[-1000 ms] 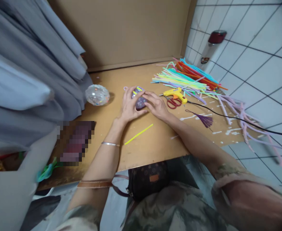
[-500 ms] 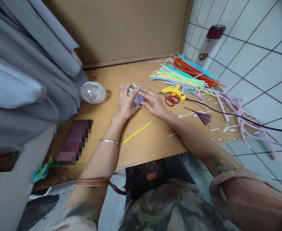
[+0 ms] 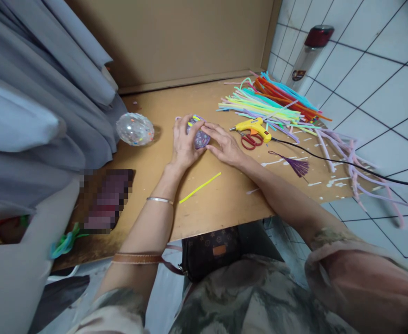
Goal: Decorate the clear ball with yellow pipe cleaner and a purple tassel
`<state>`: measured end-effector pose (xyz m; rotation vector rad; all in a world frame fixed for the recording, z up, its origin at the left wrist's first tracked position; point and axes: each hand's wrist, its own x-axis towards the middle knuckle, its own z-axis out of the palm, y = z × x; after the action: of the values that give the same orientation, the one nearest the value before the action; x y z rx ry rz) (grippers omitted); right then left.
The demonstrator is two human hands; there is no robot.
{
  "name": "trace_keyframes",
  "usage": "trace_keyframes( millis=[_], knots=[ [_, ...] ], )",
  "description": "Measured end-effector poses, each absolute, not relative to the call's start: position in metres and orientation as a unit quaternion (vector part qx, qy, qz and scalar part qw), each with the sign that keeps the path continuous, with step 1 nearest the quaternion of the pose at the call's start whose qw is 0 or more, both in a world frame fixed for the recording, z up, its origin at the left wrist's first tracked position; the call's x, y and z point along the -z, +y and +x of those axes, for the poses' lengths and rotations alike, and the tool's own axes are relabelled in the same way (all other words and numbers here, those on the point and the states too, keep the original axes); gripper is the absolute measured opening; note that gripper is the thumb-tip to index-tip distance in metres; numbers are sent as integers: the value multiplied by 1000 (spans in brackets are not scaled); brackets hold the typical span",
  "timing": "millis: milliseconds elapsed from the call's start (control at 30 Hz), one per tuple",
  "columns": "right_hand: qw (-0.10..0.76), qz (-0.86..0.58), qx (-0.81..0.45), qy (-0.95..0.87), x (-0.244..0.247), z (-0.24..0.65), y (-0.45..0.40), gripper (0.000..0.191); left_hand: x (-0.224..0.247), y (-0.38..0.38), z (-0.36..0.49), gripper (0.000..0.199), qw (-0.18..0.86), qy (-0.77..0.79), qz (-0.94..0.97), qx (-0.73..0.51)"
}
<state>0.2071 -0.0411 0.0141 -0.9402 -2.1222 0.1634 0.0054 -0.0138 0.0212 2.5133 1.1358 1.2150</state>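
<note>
The dark bag (image 3: 204, 260), nearer the person than the purple ball (image 3: 201, 139), carries a repeated monogram print and a tan patch (image 3: 219, 250); any lettering is too small to read. So are the labels on the glue gun (image 3: 254, 127), right of the ball, and the red-capped clear bottle (image 3: 304, 62), beyond it to the right.

The ball sits between both hands: the left hand (image 3: 185, 144) grips its left side with curled fingers, while the right hand (image 3: 225, 144) has bent fingertips at its right edge; I cannot tell whether those grip.

The ball is rounded and patterned, with yellow strips across its top. A straight yellow strip (image 3: 200, 187) lies in front of it, a speckled, see-through ball-like shape (image 3: 134, 129) to its left, and fuzzy coloured stems (image 3: 270, 104) and a threaded purple tassel (image 3: 297, 166) to its right.
</note>
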Motion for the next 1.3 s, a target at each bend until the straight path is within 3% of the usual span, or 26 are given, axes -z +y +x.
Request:
trace_keyframes(
  millis=[567, 867, 1033, 1300],
  knots=[
    [442, -336, -100, -826, -7, 209, -38, 60, -14, -8, 4, 74, -13, 371, 840, -395],
    [540, -345, -144, -754, -16, 204, -44, 33, -13, -17, 11, 72, -21, 369, 828, -421],
    [570, -367, -162, -717, -19, 203, -49, 31, -14, -20, 14, 73, 0, 357, 836, -418],
    [541, -368, -61, -754, -17, 203, -49, 32, -12, -19, 15, 73, -16, 340, 837, -429]
  ],
)
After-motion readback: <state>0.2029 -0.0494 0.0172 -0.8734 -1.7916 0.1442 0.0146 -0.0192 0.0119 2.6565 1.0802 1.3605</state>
